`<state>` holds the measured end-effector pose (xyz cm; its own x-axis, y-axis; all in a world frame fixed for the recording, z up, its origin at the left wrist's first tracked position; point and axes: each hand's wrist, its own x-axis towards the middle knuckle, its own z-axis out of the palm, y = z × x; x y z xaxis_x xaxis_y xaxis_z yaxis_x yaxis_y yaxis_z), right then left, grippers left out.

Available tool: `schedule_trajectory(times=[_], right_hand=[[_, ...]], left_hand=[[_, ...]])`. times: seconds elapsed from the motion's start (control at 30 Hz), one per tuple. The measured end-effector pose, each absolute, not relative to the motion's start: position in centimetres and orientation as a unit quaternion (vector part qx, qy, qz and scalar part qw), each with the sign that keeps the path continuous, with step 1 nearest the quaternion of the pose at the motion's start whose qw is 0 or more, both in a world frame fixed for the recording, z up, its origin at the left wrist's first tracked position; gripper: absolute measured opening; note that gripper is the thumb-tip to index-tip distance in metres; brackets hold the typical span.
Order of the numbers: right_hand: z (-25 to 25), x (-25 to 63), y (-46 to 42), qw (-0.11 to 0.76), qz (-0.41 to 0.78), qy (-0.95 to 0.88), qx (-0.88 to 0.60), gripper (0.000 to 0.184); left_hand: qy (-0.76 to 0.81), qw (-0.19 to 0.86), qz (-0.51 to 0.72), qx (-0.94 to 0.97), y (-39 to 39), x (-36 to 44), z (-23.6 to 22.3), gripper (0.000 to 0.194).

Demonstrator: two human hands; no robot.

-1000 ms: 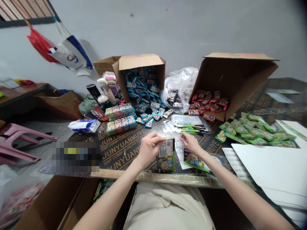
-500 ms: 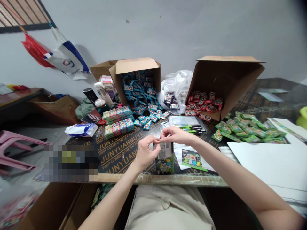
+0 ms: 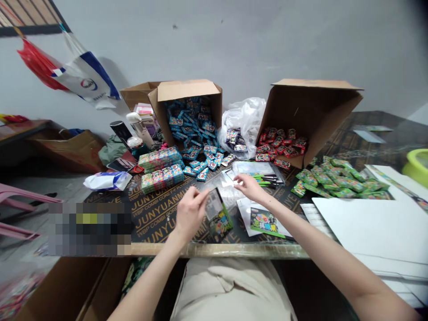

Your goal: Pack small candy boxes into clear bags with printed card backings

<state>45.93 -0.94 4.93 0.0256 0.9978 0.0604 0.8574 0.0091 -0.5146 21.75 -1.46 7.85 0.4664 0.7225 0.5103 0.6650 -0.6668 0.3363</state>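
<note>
My left hand (image 3: 189,213) is closed on a green printed packet (image 3: 218,216) in a clear sleeve, tilted to the right just above the table's near edge. My right hand (image 3: 248,185) reaches forward over a heap of clear plastic sleeves (image 3: 227,191), its fingers pinched at one of them. A second green printed card (image 3: 266,222) lies flat on white paper below my right wrist. A stack of bagged green cards (image 3: 264,176) sits just beyond my right hand.
Tipped cardboard boxes spill blue packets (image 3: 195,129) and red packets (image 3: 282,145); a clear bag (image 3: 242,122) lies between them. Green packets (image 3: 337,183) are piled at right, white sheets (image 3: 371,223) nearer. Wrapped bundles (image 3: 160,169), flasks (image 3: 133,127) and a chair (image 3: 20,209) are at left.
My left hand has tilted the packet from upright to leaning right. My right hand left the packet's top and moved forward to the clear sleeves. The view shifted slightly left.
</note>
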Motion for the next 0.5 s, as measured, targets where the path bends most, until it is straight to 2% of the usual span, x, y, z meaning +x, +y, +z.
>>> schedule_trajectory(times=[0.1,0.2,0.3,0.4,0.43,0.47,0.5], right_hand=[[2.1,47.7,-1.6,0.158,0.136,-0.672,-0.711,0.015],[0.3,48.8,-2.2,0.114,0.112,-0.668,-0.727,0.019],[0.1,49.9,-2.5,0.096,0.086,-0.662,-0.739,0.024],[0.5,50.5,-3.3,0.093,0.076,-0.681,-0.723,0.008],[0.6,50.5,-3.6,0.096,0.077,-0.695,-0.708,0.008],[0.5,50.4,-3.9,0.107,0.075,-0.710,-0.692,0.013],[0.5,50.1,-4.1,0.153,0.065,-0.724,-0.669,0.020]], left_hand=[[0.495,-0.025,0.244,0.833,-0.5,18.8,6.9,0.026],[0.515,-0.069,0.164,0.839,0.0,17.3,5.5,0.036],[0.484,-0.009,0.137,0.864,-0.1,18.0,4.5,0.045],[0.444,0.066,0.104,0.887,-0.7,19.9,4.3,0.039],[0.410,0.086,0.080,0.904,-0.8,20.6,4.2,0.039],[0.363,0.105,0.048,0.925,-0.8,21.3,4.1,0.041],[0.315,0.129,0.002,0.940,-0.4,21.8,3.7,0.044]])
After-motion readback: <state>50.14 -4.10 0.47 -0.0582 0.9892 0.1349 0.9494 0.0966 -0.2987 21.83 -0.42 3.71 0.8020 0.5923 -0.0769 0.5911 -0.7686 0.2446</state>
